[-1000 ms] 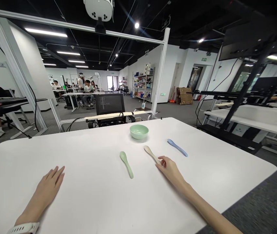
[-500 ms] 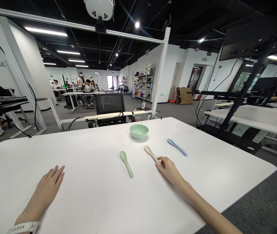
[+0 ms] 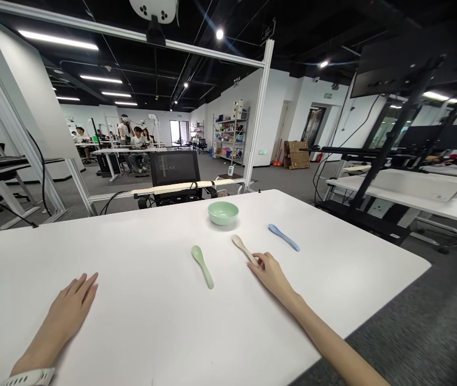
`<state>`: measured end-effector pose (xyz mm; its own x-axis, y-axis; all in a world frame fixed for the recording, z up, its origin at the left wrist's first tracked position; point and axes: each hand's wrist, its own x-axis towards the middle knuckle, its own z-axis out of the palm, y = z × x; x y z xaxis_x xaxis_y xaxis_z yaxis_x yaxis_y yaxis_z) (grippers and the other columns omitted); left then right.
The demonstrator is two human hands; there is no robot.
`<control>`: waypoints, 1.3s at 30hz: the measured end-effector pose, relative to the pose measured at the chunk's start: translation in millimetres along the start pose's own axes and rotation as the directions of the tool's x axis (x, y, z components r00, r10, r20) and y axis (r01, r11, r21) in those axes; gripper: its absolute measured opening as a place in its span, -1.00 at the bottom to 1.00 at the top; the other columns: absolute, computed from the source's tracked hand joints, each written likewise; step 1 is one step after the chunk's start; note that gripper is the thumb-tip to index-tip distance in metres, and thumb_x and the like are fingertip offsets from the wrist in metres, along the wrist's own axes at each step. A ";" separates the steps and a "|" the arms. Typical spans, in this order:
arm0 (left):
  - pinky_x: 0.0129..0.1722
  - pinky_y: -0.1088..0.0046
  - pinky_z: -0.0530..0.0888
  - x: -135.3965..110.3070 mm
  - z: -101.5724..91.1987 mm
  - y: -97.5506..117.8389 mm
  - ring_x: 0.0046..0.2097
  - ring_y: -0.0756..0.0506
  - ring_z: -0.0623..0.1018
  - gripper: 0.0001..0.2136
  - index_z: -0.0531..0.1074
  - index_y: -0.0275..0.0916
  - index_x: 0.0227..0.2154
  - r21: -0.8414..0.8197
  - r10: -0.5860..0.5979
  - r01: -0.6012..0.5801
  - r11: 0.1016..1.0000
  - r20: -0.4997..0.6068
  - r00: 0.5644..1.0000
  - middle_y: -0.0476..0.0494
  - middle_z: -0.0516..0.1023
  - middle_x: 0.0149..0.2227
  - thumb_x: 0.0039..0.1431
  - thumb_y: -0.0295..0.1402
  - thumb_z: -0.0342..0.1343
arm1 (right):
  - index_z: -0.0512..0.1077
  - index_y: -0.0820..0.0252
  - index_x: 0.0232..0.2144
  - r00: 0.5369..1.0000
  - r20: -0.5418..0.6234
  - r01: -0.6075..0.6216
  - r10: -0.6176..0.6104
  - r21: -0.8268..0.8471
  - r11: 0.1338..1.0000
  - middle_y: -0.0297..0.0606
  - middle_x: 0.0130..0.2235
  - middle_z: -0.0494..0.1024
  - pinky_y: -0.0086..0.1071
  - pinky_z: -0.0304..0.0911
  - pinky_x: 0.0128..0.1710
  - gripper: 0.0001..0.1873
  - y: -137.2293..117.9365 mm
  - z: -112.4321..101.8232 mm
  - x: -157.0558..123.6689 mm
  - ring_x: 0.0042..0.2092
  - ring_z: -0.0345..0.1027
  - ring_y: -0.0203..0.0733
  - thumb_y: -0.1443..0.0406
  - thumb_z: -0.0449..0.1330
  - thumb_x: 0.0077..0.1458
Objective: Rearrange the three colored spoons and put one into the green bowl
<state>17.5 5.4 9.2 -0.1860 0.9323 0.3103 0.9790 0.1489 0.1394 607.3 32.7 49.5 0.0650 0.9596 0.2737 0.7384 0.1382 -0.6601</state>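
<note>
My right hand reaches across the white table, its fingertips closed on the handle end of a cream spoon that lies on the tabletop. A green spoon lies to its left and a blue spoon to its right. Beyond them stands a pale green bowl. My left hand rests flat on the table at the near left, fingers stretched out, holding nothing; a white watch band is on that wrist.
An office chair and a white frame post stand just past the table's far edge. A black stand and another table are to the right. Several people sit at desks far back on the left.
The view has shifted slightly, so everything sits a little further left and lower. My right hand stays on the cream spoon's handle; the left hand has not moved.
</note>
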 end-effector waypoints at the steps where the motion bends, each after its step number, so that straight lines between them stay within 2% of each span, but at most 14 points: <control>1: 0.38 -0.08 0.34 0.4 -0.9 -0.1 0.39 -0.45 0.41 -0.30 0.44 -0.37 0.28 -0.008 0.003 -0.003 1.000 0.000 1.000 -0.46 0.49 0.34 0.29 -0.08 -0.29 | 0.61 0.24 -0.01 1.000 -0.015 0.000 0.000 0.002 1.000 -0.09 -0.17 0.53 -0.18 0.38 -0.09 -0.56 3.1 -1.6 2.8 -0.25 0.45 -0.06 0.07 0.19 0.25; 4: 0.38 -0.12 0.34 1.4 -5.4 1.5 0.38 -0.48 0.41 -0.30 0.45 -0.42 0.26 -0.012 0.012 -0.012 1.000 0.021 1.000 -0.51 0.49 0.33 0.27 -0.10 -0.27 | 0.58 0.28 0.05 0.988 -0.156 -0.028 0.019 -0.054 0.998 -0.01 -0.11 0.54 -0.14 0.38 -0.05 -0.52 16.5 -16.0 21.0 -0.20 0.46 -0.02 0.07 0.12 0.32; 8: 0.37 -0.11 0.34 0.3 -14.8 9.1 0.37 -0.48 0.43 -0.26 0.45 -0.46 0.25 -0.019 0.009 -0.009 1.000 0.019 1.000 -0.55 0.48 0.33 0.27 -0.07 -0.32 | 0.51 0.39 0.18 0.928 -0.366 -0.207 0.069 -0.352 0.913 0.26 0.11 0.50 0.02 0.30 0.08 -0.50 42.5 -49.8 59.0 0.10 0.38 0.25 0.21 0.11 0.33; 10: 0.35 -0.10 0.37 -1.1 -22.5 17.5 0.33 -0.46 0.47 -0.28 0.46 -0.42 0.23 -0.051 0.034 -0.035 0.998 -0.025 0.999 -0.53 0.51 0.30 0.28 -0.05 -0.30 | 0.51 0.45 0.19 0.922 -0.359 -0.308 0.144 -0.455 0.835 0.34 0.14 0.50 0.05 0.28 0.07 -0.48 55.6 -64.0 74.8 0.15 0.35 0.34 0.22 0.14 0.32; 12: 0.32 -0.07 0.40 -3.2 -33.3 32.0 0.30 -0.42 0.50 -0.32 0.48 -0.35 0.21 -0.124 0.054 -0.063 0.990 -0.079 0.995 -0.49 0.55 0.26 0.27 -0.04 -0.26 | 0.60 0.42 0.08 0.933 -0.297 -0.332 0.202 -0.499 0.801 0.32 0.08 0.56 -0.01 0.29 0.04 -0.56 65.4 -72.6 84.8 0.12 0.38 0.31 0.23 0.13 0.33; 15: 0.26 -0.02 0.46 -7.6 -52.7 70.2 0.25 -0.37 0.54 -0.36 0.50 -0.23 0.17 -0.316 0.001 -0.035 0.948 -0.106 0.994 -0.38 0.63 0.17 0.26 0.04 -0.19 | 0.70 0.34 -0.15 0.950 -0.227 -0.297 0.215 -0.439 0.848 0.22 -0.05 0.63 -0.13 0.30 -0.07 -0.60 65.9 -72.4 88.4 -0.01 0.47 0.19 0.24 0.08 0.36; 18: 0.04 0.10 0.58 -13.0 -69.8 128.2 0.01 -0.30 0.65 -0.38 0.57 -0.18 0.03 -0.542 -0.056 0.033 0.840 -0.025 0.998 -0.30 0.71 -0.02 0.18 0.15 -0.09 | 0.70 0.35 -0.21 0.960 -0.244 -0.197 0.140 -0.227 0.954 0.12 -0.15 0.65 -0.21 0.30 -0.13 -0.55 37.6 -53.2 77.3 -0.16 0.50 0.06 0.19 0.06 0.38; 20: -0.12 0.20 0.58 -16.7 -77.3 173.3 -0.19 -0.22 0.66 -0.39 0.60 -0.16 -0.07 -0.666 0.005 0.058 0.743 0.093 0.996 -0.21 0.72 -0.20 0.14 0.21 -0.04 | 0.70 0.31 -0.20 0.968 -0.250 -0.027 0.013 -0.054 0.998 0.00 -0.22 0.64 -0.23 0.31 -0.13 -0.52 0.7 -30.0 60.5 -0.21 0.48 0.00 0.12 0.06 0.38; 23: -0.34 0.30 0.50 -21.9 -83.1 237.6 -0.30 -0.18 0.62 -0.32 0.63 -0.21 -0.21 -0.803 0.129 0.135 0.580 0.254 0.959 -0.20 0.68 -0.34 0.10 0.31 -0.05 | 0.71 0.19 -0.22 0.972 -0.129 0.213 -0.194 0.151 0.965 -0.16 -0.32 0.58 -0.28 0.31 -0.23 -0.55 -68.9 10.8 25.2 -0.30 0.42 -0.10 0.06 0.10 0.36; 25: -0.41 0.33 0.44 -24.3 -84.2 269.1 -0.35 -0.16 0.60 -0.28 0.63 -0.26 -0.26 -0.860 0.178 0.217 0.463 0.329 0.927 -0.23 0.67 -0.36 0.05 0.36 -0.01 | 0.71 0.13 -0.18 0.958 -0.016 0.281 -0.286 0.253 0.926 -0.21 -0.32 0.53 -0.30 0.31 -0.27 -0.61 -112.1 33.5 1.4 -0.33 0.39 -0.15 0.08 0.14 0.36; 27: -0.41 0.34 0.43 -25.3 -84.0 286.9 -0.37 -0.15 0.60 -0.29 0.60 -0.26 -0.36 -0.872 0.194 0.248 0.423 0.354 0.915 -0.24 0.66 -0.38 0.03 0.38 0.00 | 0.70 0.09 -0.20 0.941 0.053 0.302 -0.334 0.312 0.901 -0.24 -0.32 0.48 -0.31 0.32 -0.26 -0.66 -143.7 48.6 -17.4 -0.33 0.37 -0.17 0.11 0.16 0.37; 31: -0.38 0.37 0.39 -23.5 -82.7 285.3 -0.34 -0.13 0.57 -0.32 0.52 -0.22 -0.49 -0.873 0.146 0.266 0.409 0.351 0.925 -0.21 0.61 -0.42 0.02 0.39 -0.03 | 0.66 0.09 -0.19 0.920 0.121 0.312 -0.372 0.346 0.885 -0.25 -0.28 0.44 -0.28 0.37 -0.21 -0.69 -165.2 58.6 -31.3 -0.31 0.37 -0.18 0.11 0.16 0.39; 36: -0.42 0.39 0.30 -15.6 -87.2 254.5 -0.42 -0.07 0.46 -0.29 0.56 -0.26 -0.43 -0.837 0.034 0.318 0.445 0.371 0.928 -0.20 0.59 -0.43 -0.05 0.40 0.01 | 0.47 0.18 0.21 0.945 0.140 0.264 -0.295 0.202 0.943 -0.14 -0.13 0.51 -0.19 0.41 -0.09 -0.51 -145.8 53.9 -15.2 -0.22 0.45 -0.10 0.04 0.14 0.40; 39: -0.41 0.37 0.30 -10.2 -88.6 243.9 -0.44 -0.05 0.43 -0.30 0.56 -0.26 -0.48 -0.810 0.004 0.332 0.483 0.381 0.925 -0.21 0.61 -0.43 -0.06 0.40 0.03 | 0.37 0.21 0.29 0.958 0.172 0.230 -0.231 0.028 0.973 0.00 -0.02 0.53 -0.18 0.41 -0.05 -0.46 -131.3 56.9 -4.9 -0.11 0.51 0.01 0.10 0.15 0.39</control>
<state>250.7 3.0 123.3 -0.1362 0.9882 -0.0706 0.3433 0.1139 0.9323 471.9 23.8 95.0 -0.2238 0.9291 0.2945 0.7144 0.3620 -0.5989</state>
